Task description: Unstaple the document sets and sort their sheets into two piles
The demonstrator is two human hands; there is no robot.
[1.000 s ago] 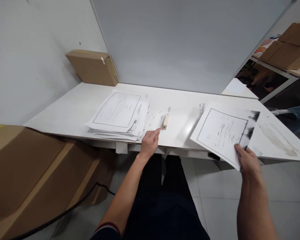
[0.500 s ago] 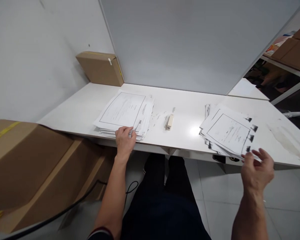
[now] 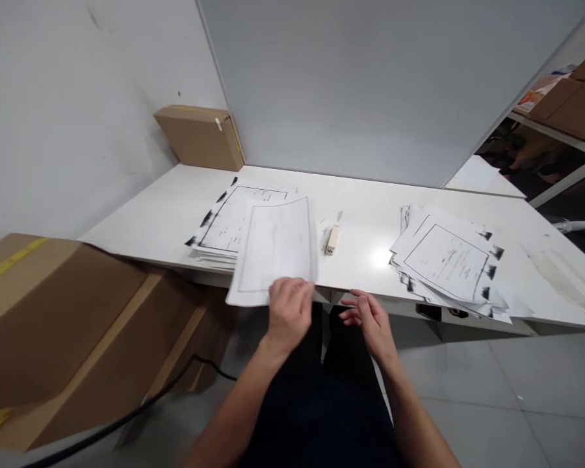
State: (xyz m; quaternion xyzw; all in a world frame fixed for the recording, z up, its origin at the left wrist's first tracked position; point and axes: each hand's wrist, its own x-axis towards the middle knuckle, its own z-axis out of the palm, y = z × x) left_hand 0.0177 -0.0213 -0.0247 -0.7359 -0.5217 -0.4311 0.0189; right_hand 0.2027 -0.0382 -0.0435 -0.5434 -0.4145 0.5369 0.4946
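My left hand [image 3: 290, 311] grips the near edge of a printed sheet of paper [image 3: 277, 244], which is raised and slightly curved in front of the left paper stack [image 3: 219, 221]. That stack's top page has black smudges down its left side. At the front edge of the table, my right hand [image 3: 368, 322] holds nothing, its fingers apart and pointing left toward the held sheet. A fanned stack of printed papers [image 3: 446, 257] with black smudges lies on the right. Between the stacks rests a small cream-coloured stapler-like tool [image 3: 332, 238].
The white table [image 3: 361, 188] runs along a grey panel [image 3: 331, 91]. A cardboard box [image 3: 199, 138] leans at the back left corner. Large cardboard boxes [image 3: 53, 325] stand at the left, with a black cable [image 3: 141, 406] across them. Shelving with boxes [image 3: 565, 107] is at the right.
My left hand has lifted a sheet from the left stack and carried it right, uncovering a smudged page. My right hand has left the right stack and moved to the middle.
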